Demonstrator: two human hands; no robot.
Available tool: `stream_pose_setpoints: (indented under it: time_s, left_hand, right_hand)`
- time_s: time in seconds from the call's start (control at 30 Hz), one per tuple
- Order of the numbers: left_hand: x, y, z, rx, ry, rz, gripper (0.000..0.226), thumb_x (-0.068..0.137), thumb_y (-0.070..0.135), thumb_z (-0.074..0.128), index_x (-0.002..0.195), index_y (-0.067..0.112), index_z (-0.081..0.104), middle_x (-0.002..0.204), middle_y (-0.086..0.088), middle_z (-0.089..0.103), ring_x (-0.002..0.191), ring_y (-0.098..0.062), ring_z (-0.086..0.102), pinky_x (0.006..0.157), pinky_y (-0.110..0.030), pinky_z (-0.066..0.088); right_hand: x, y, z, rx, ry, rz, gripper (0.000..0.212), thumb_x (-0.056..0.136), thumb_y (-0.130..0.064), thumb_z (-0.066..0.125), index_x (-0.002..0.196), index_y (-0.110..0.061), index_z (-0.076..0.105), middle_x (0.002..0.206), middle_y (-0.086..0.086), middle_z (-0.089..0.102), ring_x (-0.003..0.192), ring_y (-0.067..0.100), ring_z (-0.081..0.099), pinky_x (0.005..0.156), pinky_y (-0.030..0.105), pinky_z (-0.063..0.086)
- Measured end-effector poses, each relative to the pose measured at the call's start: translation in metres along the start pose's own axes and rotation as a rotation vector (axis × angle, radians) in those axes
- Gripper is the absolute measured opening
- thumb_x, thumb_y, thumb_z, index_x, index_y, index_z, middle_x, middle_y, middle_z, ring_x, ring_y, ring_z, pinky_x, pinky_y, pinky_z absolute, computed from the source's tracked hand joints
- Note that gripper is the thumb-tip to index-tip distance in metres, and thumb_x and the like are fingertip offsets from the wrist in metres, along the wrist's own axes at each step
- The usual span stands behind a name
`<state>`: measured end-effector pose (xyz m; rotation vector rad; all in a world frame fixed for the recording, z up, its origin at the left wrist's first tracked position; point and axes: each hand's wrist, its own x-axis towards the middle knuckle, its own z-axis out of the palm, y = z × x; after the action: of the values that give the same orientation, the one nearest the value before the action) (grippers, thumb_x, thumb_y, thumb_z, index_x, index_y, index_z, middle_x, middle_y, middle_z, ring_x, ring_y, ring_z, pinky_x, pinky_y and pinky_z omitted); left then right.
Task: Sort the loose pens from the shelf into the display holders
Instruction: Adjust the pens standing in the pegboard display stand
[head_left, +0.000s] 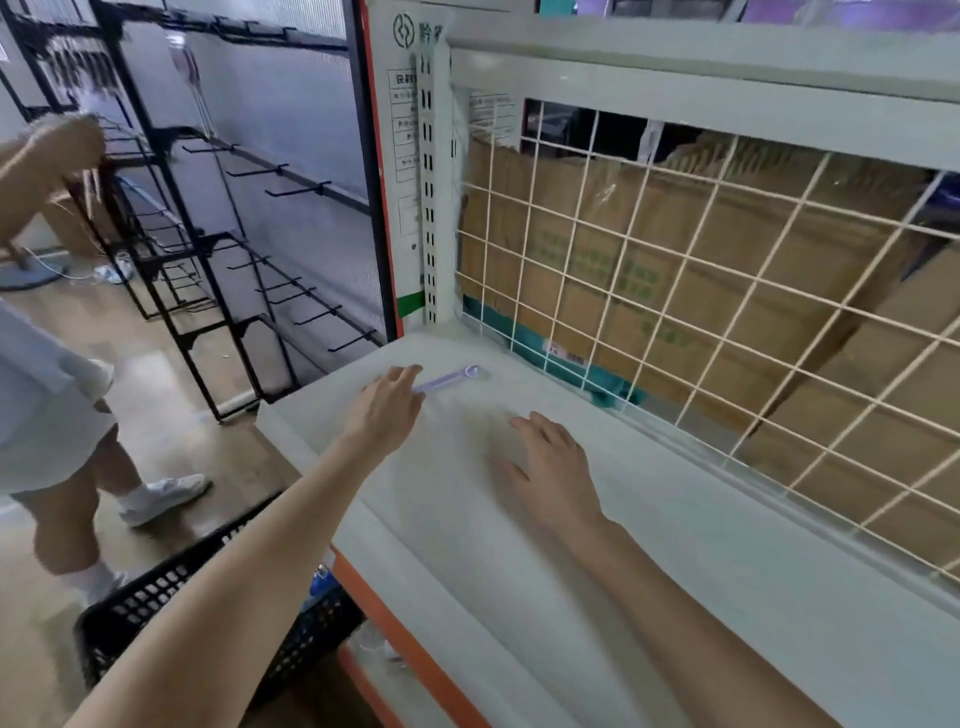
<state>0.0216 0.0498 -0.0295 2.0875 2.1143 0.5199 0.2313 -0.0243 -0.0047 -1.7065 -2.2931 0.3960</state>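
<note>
I see a pale shelf (649, 545) with a wire grid (727, 291) at its back edge and cardboard boxes (649, 249) behind it. One purple pen (451, 378) lies near the back left corner. My left hand (387, 410) touches its near end with straight fingers. My right hand (553, 470) rests flat, fingers relaxed. Black racks (208, 249) stand to the left, where another person (57, 405) is.

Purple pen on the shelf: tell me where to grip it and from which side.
Pinch the purple pen across its bare barrel, coming from above. It lies flat on the white shelf, so only its top and sides are free. The left hand fingers already cover its near end; the round-capped far end points toward the wire grid.
</note>
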Motion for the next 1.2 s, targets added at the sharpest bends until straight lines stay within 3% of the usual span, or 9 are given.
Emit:
stream_pose_setpoints:
  time_s: [0.17,0.43,0.57,0.63,0.7,0.8,0.93,1.03,1.2]
  left_hand:
    - [0.035,-0.004,0.012,-0.009,-0.024,0.039,0.039,0.097,0.025,0.045,0.135,0.013,0.046,0.125,-0.016,0.051,0.113,-0.034,0.049,0.093,-0.042,0.040]
    - [0.062,0.005,0.021,-0.176,-0.140,0.056,0.017,0.090,0.013,0.059,0.102,0.006,0.067,0.102,-0.015,0.063,0.090,-0.032,0.060,0.075,-0.033,0.046]
    - [0.048,0.037,0.012,-0.605,-0.098,0.014,0.008,0.086,0.001,0.061,0.092,0.003,0.065,0.086,-0.010,0.065,0.057,-0.001,0.061,0.055,-0.015,0.043]
    - [0.034,0.060,0.003,-0.889,-0.180,-0.035,0.008,0.087,-0.002,0.059,0.091,0.005,0.059,0.081,-0.011,0.061,0.048,0.001,0.060,0.053,-0.016,0.047]
    - [0.017,0.082,-0.009,-1.087,-0.271,-0.055,0.008,0.089,0.000,0.058,0.095,0.004,0.056,0.079,-0.010,0.061,0.056,-0.004,0.065,0.061,-0.026,0.053]
    - [-0.007,0.116,-0.024,-1.249,-0.346,-0.030,0.014,0.089,0.002,0.059,0.103,0.005,0.055,0.084,-0.009,0.063,0.070,-0.014,0.069,0.067,-0.028,0.058]
    - [-0.038,0.165,-0.033,-1.283,-0.400,0.052,0.009,0.090,0.004,0.058,0.096,0.012,0.056,0.084,-0.009,0.064,0.076,-0.018,0.067,0.073,-0.033,0.059]
    - [-0.062,0.205,-0.034,-1.319,-0.435,0.081,0.011,0.089,0.004,0.059,0.097,0.010,0.056,0.082,-0.010,0.064,0.076,-0.020,0.065,0.068,-0.031,0.058]
    - [-0.112,0.292,-0.031,-1.338,-0.545,0.215,0.011,0.089,0.006,0.060,0.098,0.013,0.057,0.081,-0.005,0.065,0.077,-0.015,0.066,0.069,-0.028,0.056]
  right_hand:
    - [0.019,-0.002,0.009,0.009,0.003,0.027,0.049,0.098,-0.025,0.042,0.144,-0.017,0.028,0.153,0.003,0.023,0.141,0.020,0.018,0.111,0.030,0.014]
    - [0.020,0.011,0.018,0.001,0.002,0.086,0.050,0.098,-0.024,0.042,0.145,-0.018,0.027,0.154,0.003,0.021,0.142,0.020,0.018,0.112,0.030,0.014]
    - [0.012,0.019,0.017,0.035,0.076,0.086,0.047,0.096,-0.025,0.045,0.142,-0.017,0.035,0.151,0.002,0.029,0.140,0.020,0.024,0.111,0.029,0.017]
    - [0.004,0.025,0.015,0.072,0.102,0.100,0.046,0.095,-0.022,0.047,0.140,-0.017,0.038,0.149,0.002,0.034,0.139,0.019,0.025,0.110,0.027,0.017]
    - [-0.003,0.032,0.012,0.092,0.138,0.113,0.046,0.094,-0.019,0.048,0.139,-0.016,0.040,0.147,0.003,0.038,0.139,0.018,0.027,0.110,0.026,0.018]
    - [-0.017,0.046,0.005,0.108,0.198,0.129,0.045,0.093,-0.017,0.050,0.137,-0.014,0.043,0.144,0.004,0.043,0.137,0.020,0.032,0.110,0.028,0.021]
    - [-0.049,0.072,-0.010,0.144,0.272,0.186,0.046,0.092,-0.018,0.054,0.137,-0.014,0.045,0.143,0.004,0.043,0.136,0.021,0.034,0.110,0.031,0.024]
    - [-0.087,0.099,-0.024,0.165,0.331,0.255,0.047,0.091,-0.018,0.056,0.136,-0.013,0.045,0.144,0.006,0.043,0.136,0.023,0.035,0.111,0.034,0.026]
    - [-0.170,0.149,-0.048,0.070,0.304,0.367,0.055,0.096,-0.028,0.048,0.146,-0.021,0.026,0.155,0.003,0.021,0.142,0.020,0.020,0.114,0.032,0.014]
